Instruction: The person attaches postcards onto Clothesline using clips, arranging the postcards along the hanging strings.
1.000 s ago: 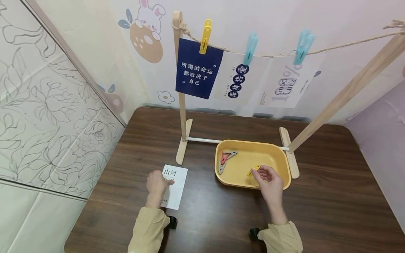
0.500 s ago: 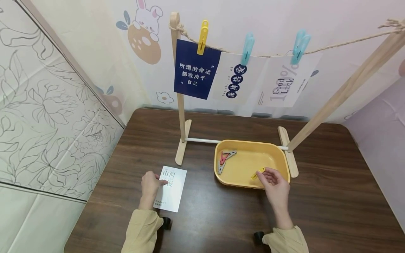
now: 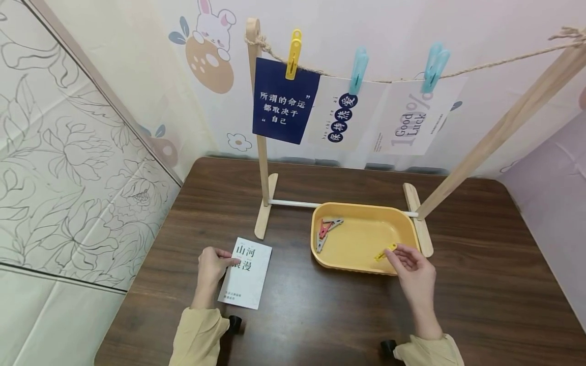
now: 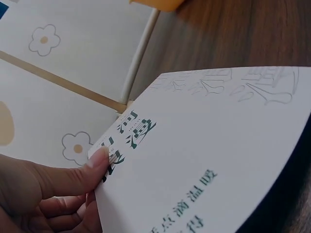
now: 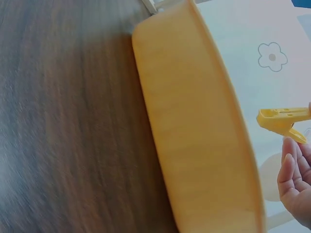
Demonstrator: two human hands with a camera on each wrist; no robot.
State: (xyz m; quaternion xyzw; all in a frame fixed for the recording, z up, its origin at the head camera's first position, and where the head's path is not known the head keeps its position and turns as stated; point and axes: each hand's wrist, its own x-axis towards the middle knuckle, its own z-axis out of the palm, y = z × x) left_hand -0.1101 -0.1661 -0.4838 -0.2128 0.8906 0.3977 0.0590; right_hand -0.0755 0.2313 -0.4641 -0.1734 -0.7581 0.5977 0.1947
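Between thumb and fingers, my left hand (image 3: 215, 264) pinches the left edge of a white card (image 3: 249, 284) with dark green Chinese characters. The left wrist view shows the card (image 4: 194, 141) bending slightly, my thumb on its printed face. My right hand (image 3: 418, 272) pinches a yellow clothespin (image 3: 384, 252) over the front right of a yellow plastic basin (image 3: 352, 244). Seen from the right wrist, the clothespin (image 5: 282, 119) points away from the fingertips, its handle end partly cut off by the frame. Grey and red clothespins (image 3: 323, 231) lie at the basin's left.
Behind the basin stands a wooden rack (image 3: 263, 168) with a twine line (image 3: 494, 67). From it hang a navy card (image 3: 286, 107), a white card (image 3: 320, 122) and a Good Luck card (image 3: 389, 142), held by one yellow and two blue clothespins. A brown wooden table (image 3: 311, 315) lies beneath.
My left hand has shifted left, now gripping the card's edge, and the card looks slightly raised. My right hand has moved right and nearer with the yellow clothespin.
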